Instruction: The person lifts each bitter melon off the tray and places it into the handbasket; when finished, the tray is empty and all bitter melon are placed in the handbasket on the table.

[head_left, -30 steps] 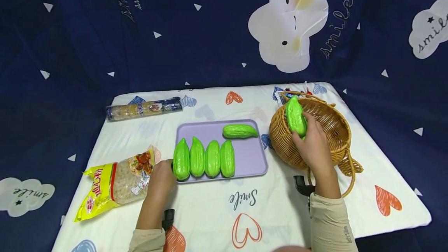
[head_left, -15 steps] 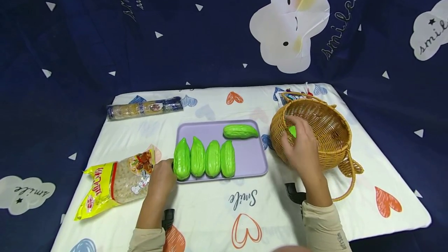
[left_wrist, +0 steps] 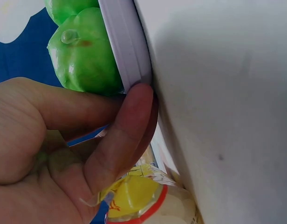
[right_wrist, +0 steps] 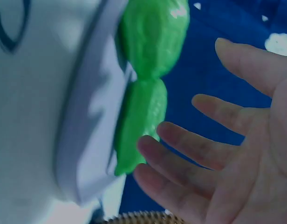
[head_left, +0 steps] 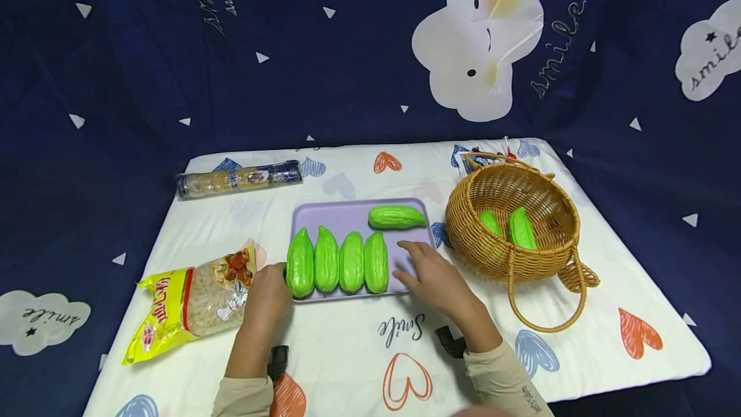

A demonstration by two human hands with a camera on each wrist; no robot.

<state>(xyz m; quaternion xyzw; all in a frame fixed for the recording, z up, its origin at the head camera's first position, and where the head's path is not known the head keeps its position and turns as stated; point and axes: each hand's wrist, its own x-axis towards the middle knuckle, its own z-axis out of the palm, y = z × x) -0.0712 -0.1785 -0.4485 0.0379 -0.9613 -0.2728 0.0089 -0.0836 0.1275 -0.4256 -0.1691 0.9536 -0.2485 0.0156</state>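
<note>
A lilac tray (head_left: 413,269) bears a row of glossy green bitter melons (head_left: 352,262), upright side by side. Another bitter melon (head_left: 397,217) lies crosswise at its back right. My left hand (head_left: 269,293) pinches the tray's near left corner; in the left wrist view the thumb (left_wrist: 127,123) presses on the rim. Over the tray's right part my right hand (head_left: 435,278) holds nothing, its fingers spread, as the right wrist view confirms. It is just right of the row's last melon (head_left: 377,262). Bitter melons (head_left: 523,229) also lie inside the wicker basket (head_left: 480,246).
At left lies a yellow-ended bag (head_left: 191,301) of pale dry food, close to my left hand. A long clear packet (head_left: 240,180) rests at the back left. Small wrapped items (head_left: 486,158) sit behind the basket, whose handle (head_left: 547,328) flops forward onto the patterned cloth.
My right hand has let go of a bitter melon inside the basket and moved left, over the tray. The left hand has stayed at the tray's corner.
</note>
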